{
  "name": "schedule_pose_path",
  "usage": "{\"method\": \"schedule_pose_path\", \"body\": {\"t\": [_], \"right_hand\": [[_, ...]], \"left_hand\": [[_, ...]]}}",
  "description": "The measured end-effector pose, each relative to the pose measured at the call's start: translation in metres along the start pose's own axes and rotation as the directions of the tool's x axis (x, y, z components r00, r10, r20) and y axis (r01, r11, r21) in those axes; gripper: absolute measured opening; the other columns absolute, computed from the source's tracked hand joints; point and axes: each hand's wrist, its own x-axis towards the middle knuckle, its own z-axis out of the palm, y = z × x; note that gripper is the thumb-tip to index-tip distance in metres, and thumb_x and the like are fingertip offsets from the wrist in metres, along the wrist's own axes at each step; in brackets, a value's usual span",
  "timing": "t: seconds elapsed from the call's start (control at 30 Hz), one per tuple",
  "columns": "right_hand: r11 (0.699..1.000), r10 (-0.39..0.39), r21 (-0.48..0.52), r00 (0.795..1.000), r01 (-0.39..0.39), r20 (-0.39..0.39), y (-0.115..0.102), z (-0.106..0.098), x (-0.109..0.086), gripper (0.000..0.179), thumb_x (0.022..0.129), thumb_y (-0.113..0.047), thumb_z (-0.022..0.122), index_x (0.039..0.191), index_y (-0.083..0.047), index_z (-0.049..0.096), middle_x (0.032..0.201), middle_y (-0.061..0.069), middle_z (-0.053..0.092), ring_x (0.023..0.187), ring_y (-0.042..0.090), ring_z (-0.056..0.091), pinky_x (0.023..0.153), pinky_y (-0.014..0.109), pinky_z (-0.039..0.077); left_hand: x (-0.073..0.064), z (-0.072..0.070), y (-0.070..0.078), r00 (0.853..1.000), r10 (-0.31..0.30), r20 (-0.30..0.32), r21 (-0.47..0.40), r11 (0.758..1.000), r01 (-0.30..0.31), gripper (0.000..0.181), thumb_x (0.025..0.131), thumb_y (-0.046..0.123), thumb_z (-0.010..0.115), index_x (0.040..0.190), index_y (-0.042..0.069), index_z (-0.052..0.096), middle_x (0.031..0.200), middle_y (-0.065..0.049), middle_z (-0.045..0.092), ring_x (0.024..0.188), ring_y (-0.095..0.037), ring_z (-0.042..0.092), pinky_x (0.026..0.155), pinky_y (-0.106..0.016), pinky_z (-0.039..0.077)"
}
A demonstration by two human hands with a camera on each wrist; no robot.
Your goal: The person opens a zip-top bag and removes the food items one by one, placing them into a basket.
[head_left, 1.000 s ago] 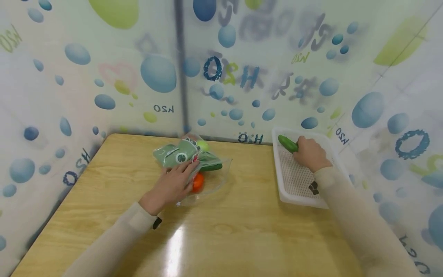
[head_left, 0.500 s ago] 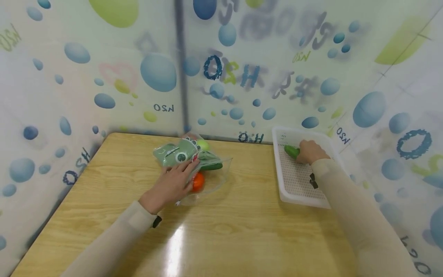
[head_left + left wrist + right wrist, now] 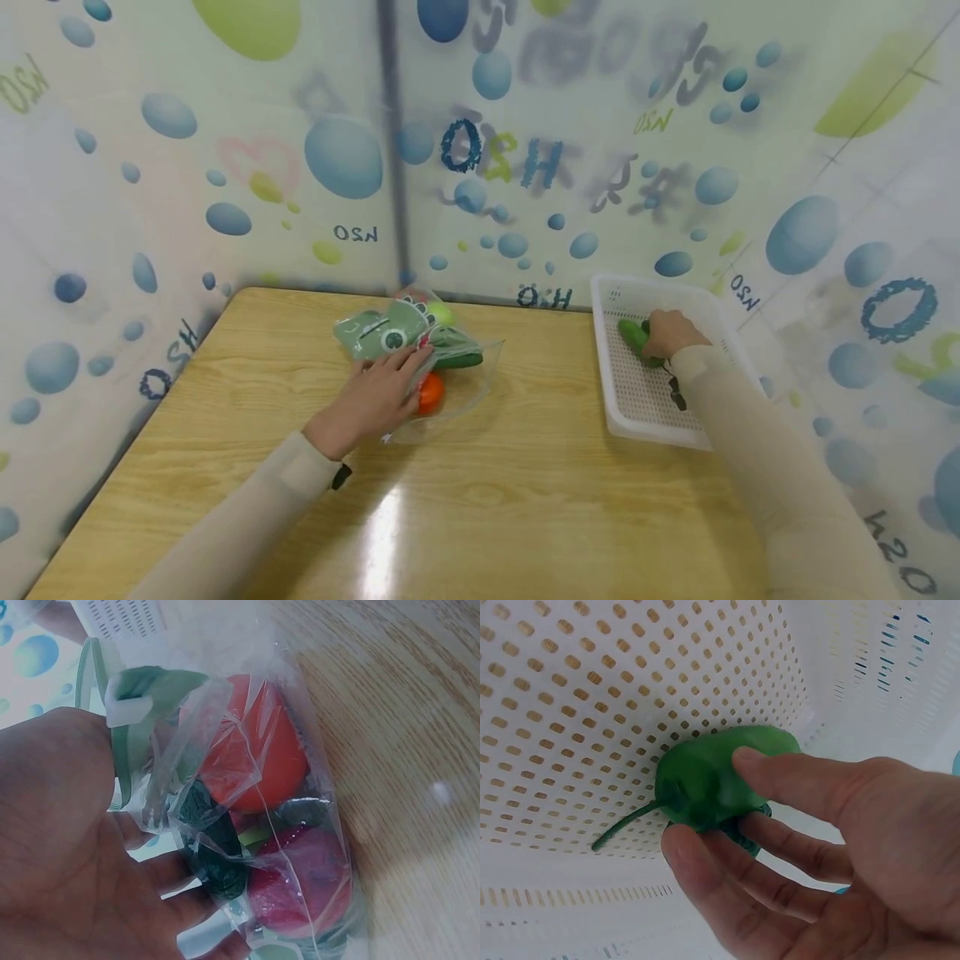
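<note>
Pale walls [image 3: 97, 217] printed with blue and green bubbles [image 3: 343, 158], dark vertical band [image 3: 392, 150] down the back wall [image 3: 600, 50], wood-grain table [image 3: 540, 500], bright reflection [image 3: 380, 542] near its front

The bag [image 3: 405, 325] is thin, see-through plastic, creased and glossy, with an opaque green part. Inside it, the orange-red tomato [image 3: 255, 750] has smooth, taut-looking skin, dimmed by the film's glare. The green pepper [image 3: 705, 776] looks smooth and faintly waxy, its stem [image 3: 626, 823] duller. White plastic, smooth and perforated, makes up the basket [image 3: 606, 379]. The desk [image 3: 525, 508] has wood grain under a glossy finish that mirrors light. The sleeves [image 3: 232, 508] are matt cloth.
</note>
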Motion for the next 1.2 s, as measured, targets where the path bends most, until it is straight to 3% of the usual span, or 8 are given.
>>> {"method": "schedule_pose_path", "body": {"t": [0.4,0.83,1.03,1.2], "right_hand": [[1.000,0.007,0.000,1.000,-0.007,0.006,-0.002,-0.001,-0.002,0.039,0.096,-0.010,0.082,0.126,0.012,0.069,0.108,0.024,0.074,0.095,0.037,0.070,0.088,0.050,0.063],[1.000,-0.015,-0.001,1.000,0.015,-0.006,-0.012,-0.008,-0.009,0.019,0.100,-0.017,0.079,0.096,-0.002,0.069,0.085,0.011,0.069,0.078,0.026,0.064,0.071,0.037,0.055],[0.999,-0.036,0.008,0.999,0.036,-0.039,-0.018,-0.009,-0.011,0.020,0.101,-0.019,0.078,0.099,0.000,0.076,0.087,0.011,0.072,0.077,0.023,0.064,0.069,0.034,0.054],[0.998,-0.051,0.036,0.996,0.054,-0.068,-0.024,-0.009,-0.013,0.021,0.104,-0.021,0.077,0.099,-0.001,0.072,0.089,0.012,0.070,0.076,0.023,0.064,0.066,0.034,0.053]], "left_hand": [[-0.001,0.000,0.000,1.000,0.002,-0.004,0.008,1.000,-0.002,0.072,0.115,0.026,0.070,0.180,0.011,0.042,0.176,-0.023,0.056,0.153,-0.052,0.064,0.116,-0.080,0.052],[0.000,-0.001,0.001,1.000,-0.004,0.003,-0.005,1.000,0.004,0.073,0.115,0.025,0.069,0.181,0.012,0.041,0.177,-0.023,0.055,0.154,-0.053,0.063,0.117,-0.082,0.050],[-0.001,-0.002,0.002,1.000,-0.004,-0.001,-0.011,1.000,0.004,0.072,0.115,0.025,0.069,0.180,0.011,0.042,0.177,-0.023,0.055,0.154,-0.053,0.063,0.117,-0.082,0.049],[0.000,-0.002,0.002,1.000,-0.004,0.000,-0.014,1.000,0.004,0.072,0.114,0.025,0.069,0.180,0.011,0.042,0.176,-0.023,0.056,0.153,-0.054,0.063,0.118,-0.083,0.049]]}}
